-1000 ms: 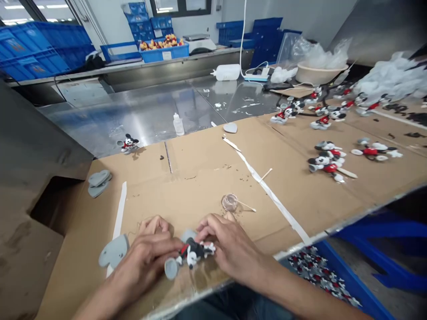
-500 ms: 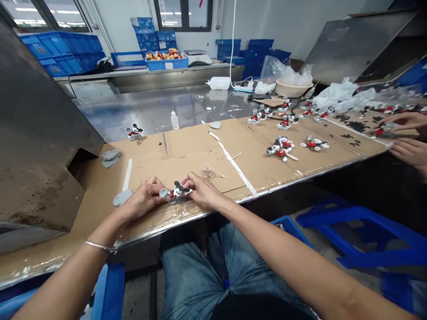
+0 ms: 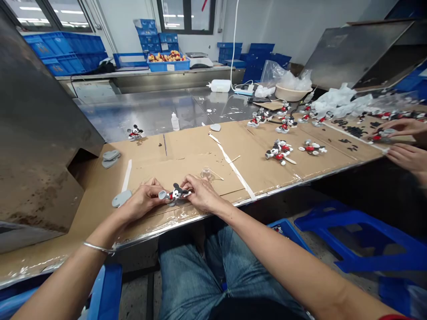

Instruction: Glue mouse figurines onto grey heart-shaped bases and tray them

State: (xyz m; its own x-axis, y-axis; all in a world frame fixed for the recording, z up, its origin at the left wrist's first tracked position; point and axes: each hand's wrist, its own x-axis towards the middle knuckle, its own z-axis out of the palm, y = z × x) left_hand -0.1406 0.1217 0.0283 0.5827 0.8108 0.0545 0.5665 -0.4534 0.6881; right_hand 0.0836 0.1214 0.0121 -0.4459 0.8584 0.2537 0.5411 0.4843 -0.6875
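A small mouse figurine (image 3: 176, 193), black, white and red with a grey cup-shaped part, is held low over the cardboard near the table's front edge. My left hand (image 3: 147, 198) pinches its left side by the grey part. On the other side, the fingers of my right hand (image 3: 199, 192) are closed on the figurine too; their tips are partly hidden. Just beyond my right hand sits a small clear cup (image 3: 206, 173) with a cotton swab (image 3: 216, 174) beside it. A grey flat base piece (image 3: 121, 198) lies by my left hand.
More grey bases (image 3: 110, 158) lie at the left, near a standing figurine (image 3: 135, 133). Several figurines (image 3: 280, 152) are on the cardboard at the right, where a co-worker's hands (image 3: 405, 133) handle another. A metal housing (image 3: 36, 124) borders the left side. Blue crates (image 3: 290, 235) sit below.
My hands keep hold of the figurine in nearly the same place. The camera view has shifted slightly. The co-worker's hands have moved a little.
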